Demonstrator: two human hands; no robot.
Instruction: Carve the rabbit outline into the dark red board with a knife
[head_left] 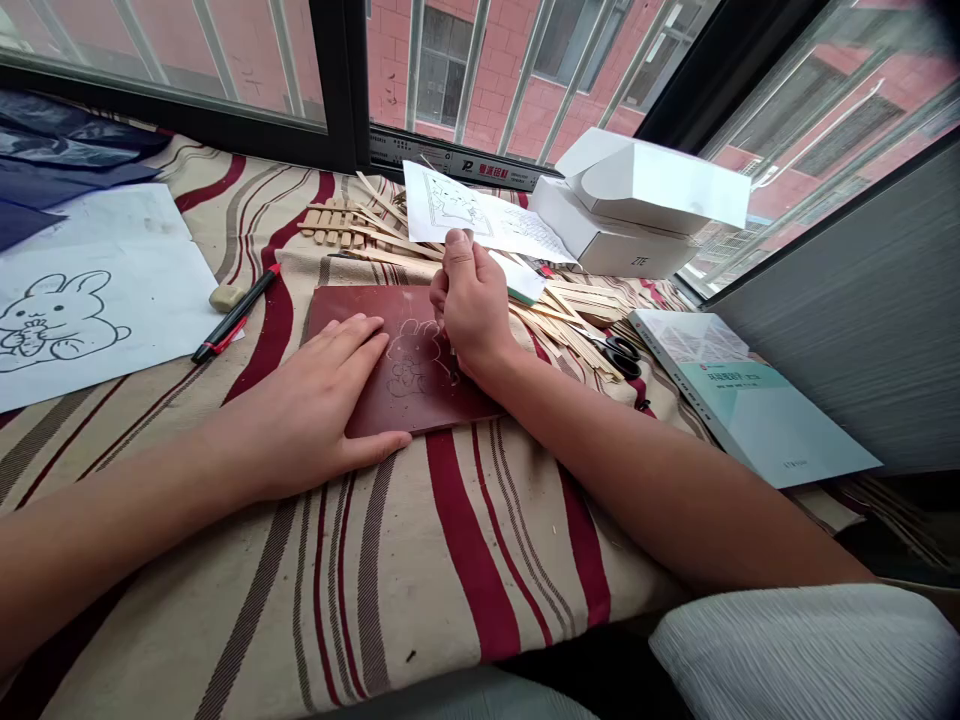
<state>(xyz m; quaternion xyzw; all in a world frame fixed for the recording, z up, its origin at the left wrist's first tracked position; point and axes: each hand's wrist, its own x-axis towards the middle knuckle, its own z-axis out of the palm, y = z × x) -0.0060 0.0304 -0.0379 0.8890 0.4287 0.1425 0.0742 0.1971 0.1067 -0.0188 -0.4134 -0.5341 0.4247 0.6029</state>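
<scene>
A reddish-brown board (360,305) lies on the striped cloth, with a rabbit outline (417,345) in thin pale lines on its surface. My left hand (322,390) rests flat across the board's left side, fingers stretched out and the thumb along its near edge. My right hand (476,300) is closed over the board's right part, beside the outline. It grips a slim carving tool (469,234), whose end sticks out above the fist. Most of the tool is hidden by the fingers.
At left lie a paper with a rabbit drawing (67,300), an eraser (226,297) and a black-red pen (240,312). Behind the board are wooden sticks (390,250), a printed sheet (480,215) and a white box (637,225). Scissors (621,352) and a book (750,395) lie right.
</scene>
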